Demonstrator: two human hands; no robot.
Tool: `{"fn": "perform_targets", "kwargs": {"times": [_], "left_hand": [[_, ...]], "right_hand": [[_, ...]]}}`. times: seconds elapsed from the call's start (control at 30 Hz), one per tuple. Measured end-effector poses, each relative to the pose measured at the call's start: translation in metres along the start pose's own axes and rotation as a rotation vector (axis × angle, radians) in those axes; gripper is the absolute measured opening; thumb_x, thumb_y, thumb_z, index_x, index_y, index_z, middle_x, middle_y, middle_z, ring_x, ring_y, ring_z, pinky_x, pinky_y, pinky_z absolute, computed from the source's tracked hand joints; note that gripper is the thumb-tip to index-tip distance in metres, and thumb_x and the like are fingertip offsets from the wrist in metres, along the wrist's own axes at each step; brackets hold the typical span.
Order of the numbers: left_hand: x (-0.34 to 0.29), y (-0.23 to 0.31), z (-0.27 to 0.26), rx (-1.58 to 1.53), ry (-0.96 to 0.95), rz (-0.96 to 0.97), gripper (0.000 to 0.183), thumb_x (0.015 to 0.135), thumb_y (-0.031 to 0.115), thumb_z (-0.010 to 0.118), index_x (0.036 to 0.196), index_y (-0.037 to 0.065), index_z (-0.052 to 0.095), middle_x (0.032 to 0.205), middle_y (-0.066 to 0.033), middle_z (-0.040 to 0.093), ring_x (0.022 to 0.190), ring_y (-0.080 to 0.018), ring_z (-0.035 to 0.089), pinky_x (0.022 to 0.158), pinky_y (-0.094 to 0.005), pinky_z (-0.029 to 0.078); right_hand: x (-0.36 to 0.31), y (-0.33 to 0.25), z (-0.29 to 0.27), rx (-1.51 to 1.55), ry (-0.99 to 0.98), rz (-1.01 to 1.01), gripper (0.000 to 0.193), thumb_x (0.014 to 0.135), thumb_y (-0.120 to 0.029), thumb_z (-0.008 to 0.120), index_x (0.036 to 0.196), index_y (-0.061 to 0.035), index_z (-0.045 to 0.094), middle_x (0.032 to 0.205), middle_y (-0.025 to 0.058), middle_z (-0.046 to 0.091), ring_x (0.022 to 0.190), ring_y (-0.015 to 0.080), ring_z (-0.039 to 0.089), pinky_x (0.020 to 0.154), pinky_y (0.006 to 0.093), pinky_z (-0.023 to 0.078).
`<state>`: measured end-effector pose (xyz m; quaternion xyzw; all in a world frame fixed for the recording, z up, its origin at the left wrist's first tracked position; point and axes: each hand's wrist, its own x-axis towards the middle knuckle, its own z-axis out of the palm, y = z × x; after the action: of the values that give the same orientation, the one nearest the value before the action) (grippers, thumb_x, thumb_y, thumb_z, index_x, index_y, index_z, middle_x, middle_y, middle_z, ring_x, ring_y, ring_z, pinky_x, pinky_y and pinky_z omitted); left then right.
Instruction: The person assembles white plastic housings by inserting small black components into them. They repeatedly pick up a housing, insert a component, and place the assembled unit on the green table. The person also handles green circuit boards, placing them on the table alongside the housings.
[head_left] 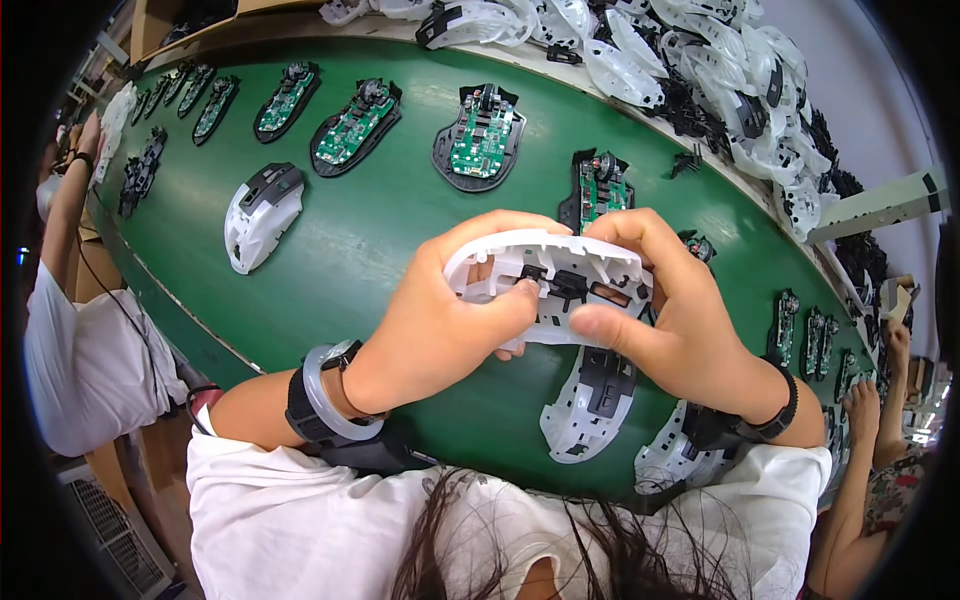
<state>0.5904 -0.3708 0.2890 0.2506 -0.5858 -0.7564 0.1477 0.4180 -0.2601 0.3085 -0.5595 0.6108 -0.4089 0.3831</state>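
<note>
Shell handling: the white shell (pixel 553 322) is judged light and fairly stiff, its smooth plastic perhaps a little slippery.
Fragile spots: the thin ribs along the inner rim are likely to be snapped or bent if squeezed hard.
Best hold: the thick curved ends are best gripped, with pressure kept off the ribs.
Left hand: the shell's left end is gripped by the left hand (pixel 425 315), its thumb placed inside by the black inner parts (pixel 570 287).
Right hand: the right end is gripped by the right hand (pixel 690 330).
Shell place: it is held up over the green table (pixel 330 310).
Shell look: white, curved, its hollow side turned toward the wearer.
</note>
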Motion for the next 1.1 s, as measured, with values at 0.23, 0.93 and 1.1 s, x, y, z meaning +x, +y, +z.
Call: {"fn": "perform_targets", "kwargs": {"times": [0.23, 0.93, 1.1], "left_hand": [[-0.003, 0.003, -0.002, 0.014, -0.02, 0.037, 0.038, 0.082, 0.002, 0.055, 0.12, 0.001, 0.052, 0.101, -0.0057, 0.061, 0.077, -0.0085, 0.059, 0.057, -0.0223, 0.053], [-0.003, 0.009, -0.006, 0.079, 0.011, 0.016, 0.035, 0.078, -0.001, 0.052, 0.113, -0.001, 0.058, 0.083, -0.0013, 0.062, 0.066, -0.0035, 0.053, 0.054, -0.0198, 0.044], [0.002, 0.014, -0.013, 0.141, -0.071, -0.103, 0.036, 0.078, 0.0, 0.054, 0.114, -0.001, 0.058, 0.087, -0.0017, 0.063, 0.069, -0.0035, 0.054, 0.057, -0.0189, 0.044]], "right_hand": [[0.002, -0.007, -0.001, 0.043, -0.043, 0.053, 0.044, 0.08, -0.009, 0.071, 0.116, -0.0023, 0.047, 0.104, 0.0024, 0.055, 0.099, 0.0103, 0.053, 0.087, 0.0254, 0.042], [0.013, -0.009, 0.004, -0.401, 0.077, -0.404, 0.054, 0.065, -0.003, 0.077, 0.113, -0.0062, 0.052, 0.122, 0.0153, 0.046, 0.1, 0.0264, 0.054, 0.083, 0.0331, 0.045], [0.01, -0.003, 0.012, -0.821, 0.116, -0.685, 0.036, 0.068, -0.006, 0.068, 0.104, -0.0102, 0.062, 0.129, 0.0175, 0.047, 0.114, 0.0333, 0.051, 0.087, 0.0425, 0.045]]}}
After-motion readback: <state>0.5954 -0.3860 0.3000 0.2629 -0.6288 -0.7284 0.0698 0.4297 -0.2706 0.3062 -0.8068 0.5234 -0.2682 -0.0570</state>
